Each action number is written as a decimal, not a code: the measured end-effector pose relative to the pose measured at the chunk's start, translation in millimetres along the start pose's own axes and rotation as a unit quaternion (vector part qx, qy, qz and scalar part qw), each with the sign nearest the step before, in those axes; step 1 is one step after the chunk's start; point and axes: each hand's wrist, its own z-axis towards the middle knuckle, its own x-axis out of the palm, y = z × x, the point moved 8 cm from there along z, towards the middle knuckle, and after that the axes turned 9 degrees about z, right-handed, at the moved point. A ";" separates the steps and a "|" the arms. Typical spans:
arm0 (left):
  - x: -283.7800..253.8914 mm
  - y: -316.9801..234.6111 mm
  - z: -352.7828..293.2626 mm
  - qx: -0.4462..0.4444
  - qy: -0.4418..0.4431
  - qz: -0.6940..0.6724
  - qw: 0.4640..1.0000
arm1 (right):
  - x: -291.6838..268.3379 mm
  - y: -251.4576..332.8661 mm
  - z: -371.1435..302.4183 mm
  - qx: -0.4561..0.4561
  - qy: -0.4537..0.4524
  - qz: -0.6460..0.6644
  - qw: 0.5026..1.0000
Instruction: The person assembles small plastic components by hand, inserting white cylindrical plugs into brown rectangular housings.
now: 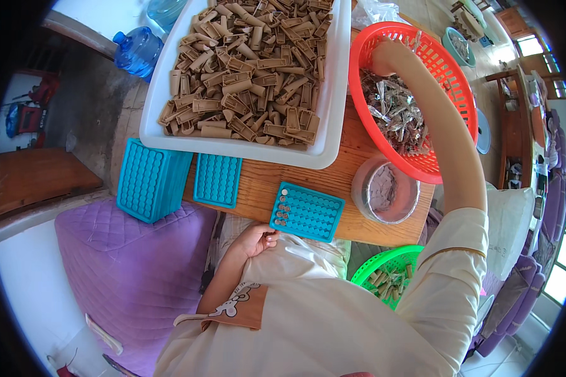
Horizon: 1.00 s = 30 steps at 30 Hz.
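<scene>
My left hand (259,241) is at the near left corner of a small teal tray (317,212) with rows of round pockets. Its fingers are curled in, and what they hold, if anything, is hidden. Several small round pieces (282,208) sit in the tray's left pockets. My right arm reaches across to a tilted red plastic basket (446,66). There my right hand (387,58) is inside at the far left wall, above a heap of crinkled, shiny silvery-brown strips (393,107). Its fingers are mostly hidden.
A big white tray (248,149) of brown half-tube plastic pieces (239,81) fills the table's far side. A teal tray stack (151,180) and a single teal tray (217,181) stand left. A tub of greyish paste (383,190) and a green basket (383,276) are at right.
</scene>
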 end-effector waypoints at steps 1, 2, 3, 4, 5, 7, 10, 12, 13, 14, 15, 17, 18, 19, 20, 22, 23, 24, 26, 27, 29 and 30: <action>0.6 -1.0 -0.9 0.002 -0.003 0.001 1.000 | 5.7 -1.2 -1.1 0.011 0.069 0.036 0.997; 0.6 -1.6 -1.6 0.004 -0.006 0.002 1.000 | 13.7 -1.5 -3.4 0.021 0.137 0.072 0.988; 1.8 -1.6 -1.2 0.004 -0.005 0.003 1.000 | 20.0 -6.7 -0.7 0.022 0.136 0.071 0.988; 2.3 -1.4 -0.5 -0.001 -0.005 0.009 1.000 | 31.9 -7.9 2.3 -0.011 0.139 0.093 0.986; 2.6 -1.2 0.0 -0.006 -0.006 0.015 1.000 | 42.6 -10.3 4.9 -0.045 0.141 0.115 0.982; -4.5 2.4 -0.9 -0.022 0.010 0.035 0.999 | 39.2 -13.4 6.4 -0.018 0.108 0.136 0.985; 21.9 6.7 -19.8 -0.062 0.030 0.260 0.963 | 34.6 -14.2 6.8 0.034 0.092 0.159 0.982; 51.4 1.4 -43.2 -0.078 0.032 0.455 0.886 | 30.9 -12.9 8.0 0.059 0.105 0.160 0.980; 73.0 -2.7 -55.9 -0.020 0.085 0.532 0.842 | 30.9 -6.7 10.6 0.052 0.118 0.146 0.981; 98.0 -7.6 -68.6 0.037 0.139 0.602 0.785 | 33.1 -5.5 11.8 0.048 0.131 0.131 0.982; 120.0 -15.6 -78.3 0.040 0.139 0.601 0.786 | 34.2 -5.8 15.3 0.047 0.130 0.127 0.982; 175.0 -45.4 -88.3 0.072 0.112 0.618 0.775 | 44.9 -11.9 19.7 0.062 0.165 0.163 0.971; 204.4 -68.0 -89.1 0.145 0.083 0.654 0.738 | 48.6 -20.9 16.8 0.071 0.167 0.159 0.970; 229.3 -90.8 -89.5 0.218 0.027 0.681 0.698 | 44.6 -10.8 26.9 0.055 0.154 0.185 0.969; 257.5 -114.8 -86.9 0.312 0.004 0.677 0.667 | 43.8 -10.4 30.3 0.052 0.144 0.211 0.966; 300.2 -161.7 -66.0 0.463 -0.066 0.667 0.579 | 57.2 -12.1 39.9 0.040 0.178 0.186 0.966; 311.2 -185.5 -48.7 0.517 -0.120 0.665 0.525 | 61.6 -9.8 42.1 0.024 0.211 0.162 0.964; 322.1 -208.4 -31.5 0.577 -0.162 0.658 0.456 | 60.6 -12.8 41.7 0.026 0.211 0.159 0.964; 338.2 -239.7 6.9 0.582 -0.257 0.701 0.321 | 55.6 -17.6 41.3 0.027 0.201 0.174 0.964; 342.4 -250.2 25.2 0.553 -0.289 0.731 0.276 | 54.6 -19.9 41.8 0.027 0.196 0.183 0.963; 346.5 -262.0 49.7 0.524 -0.305 0.765 0.217 | 52.4 -21.3 39.6 0.025 0.187 0.200 0.961; 344.7 -262.9 61.9 0.489 -0.317 0.797 0.157 | 53.0 -19.5 37.6 0.022 0.185 0.210 0.960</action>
